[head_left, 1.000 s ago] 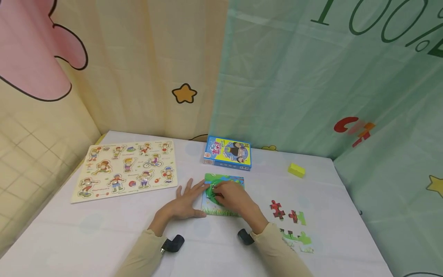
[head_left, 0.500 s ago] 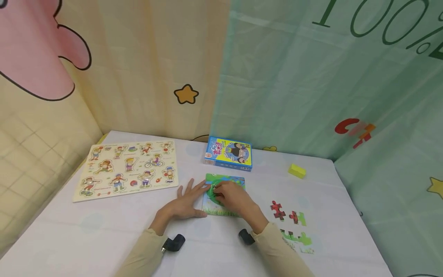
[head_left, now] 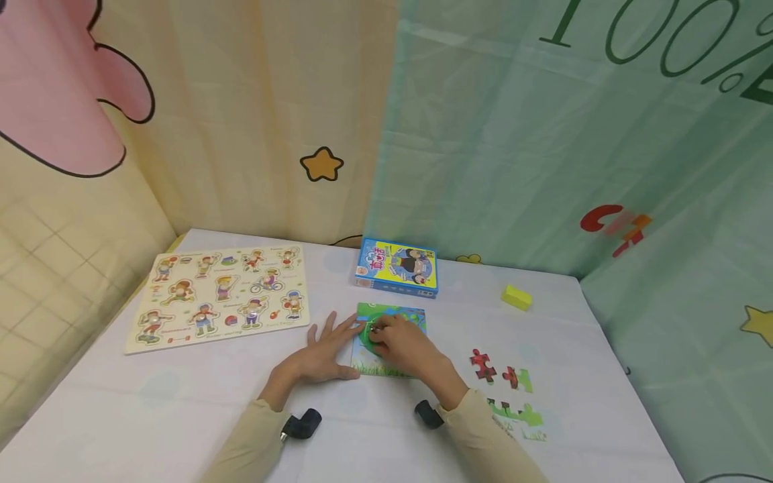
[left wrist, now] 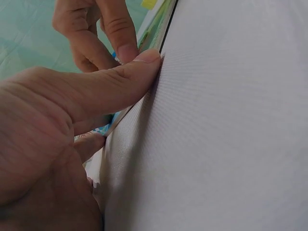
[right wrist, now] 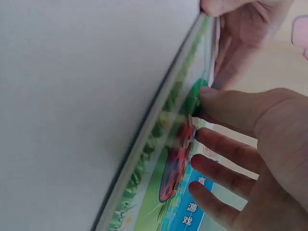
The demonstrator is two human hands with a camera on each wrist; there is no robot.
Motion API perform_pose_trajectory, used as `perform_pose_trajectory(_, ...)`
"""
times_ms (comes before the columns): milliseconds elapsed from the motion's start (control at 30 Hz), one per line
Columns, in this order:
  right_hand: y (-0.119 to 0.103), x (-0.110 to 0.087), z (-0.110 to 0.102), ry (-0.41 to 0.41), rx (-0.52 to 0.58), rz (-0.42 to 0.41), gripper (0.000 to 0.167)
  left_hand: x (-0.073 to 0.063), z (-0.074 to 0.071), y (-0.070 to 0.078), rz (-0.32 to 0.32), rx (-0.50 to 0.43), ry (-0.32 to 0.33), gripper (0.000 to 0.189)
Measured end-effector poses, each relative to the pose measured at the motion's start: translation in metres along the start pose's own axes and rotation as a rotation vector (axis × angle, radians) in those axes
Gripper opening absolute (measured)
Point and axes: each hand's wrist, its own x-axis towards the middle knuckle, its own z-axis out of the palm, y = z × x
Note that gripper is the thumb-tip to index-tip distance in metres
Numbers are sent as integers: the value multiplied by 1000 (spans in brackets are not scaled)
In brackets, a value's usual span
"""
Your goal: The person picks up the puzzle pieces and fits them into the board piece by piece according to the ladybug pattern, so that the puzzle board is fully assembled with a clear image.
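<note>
White table (head_left: 151, 429). Little changed from a second ago: right hand (head_left: 407, 343) slightly shifted, pinching green piece (right wrist: 192, 104) at puzzle board (head_left: 380, 369), mid-table; left hand (head_left: 319, 357) same place, fingers spread, at board's left edge. Board picture: grassy border, blue toward top, red dark-spotted figure.

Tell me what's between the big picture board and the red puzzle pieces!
In the head view, the small green puzzle lies there, with the left hand at its edge and the right hand over it.
</note>
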Motion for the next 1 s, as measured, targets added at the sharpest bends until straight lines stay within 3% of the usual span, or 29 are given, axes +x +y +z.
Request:
perform_pose_trajectory(200, 12, -14, 1, 2, 190, 18, 39, -1, -1, -1, -7, 2, -9, 88)
perform_pose_trajectory(367, 29, -43, -6, 45, 318, 75, 42, -1, 1, -1, 3, -15, -7, 88)
perform_pose_trajectory(533, 54, -79, -18, 42, 333, 173, 44, -1, 2, 0, 10, -37, -9, 88)
perform_pose_trajectory(733, 82, -114, -23, 43, 386, 315, 59, -2, 0, 2, 10, -36, -7, 88)
perform_pose_trajectory(1000, 108, -142, -21, -10, 388, 329, 65, 0, -1, 1, 15, -31, -9, 88)
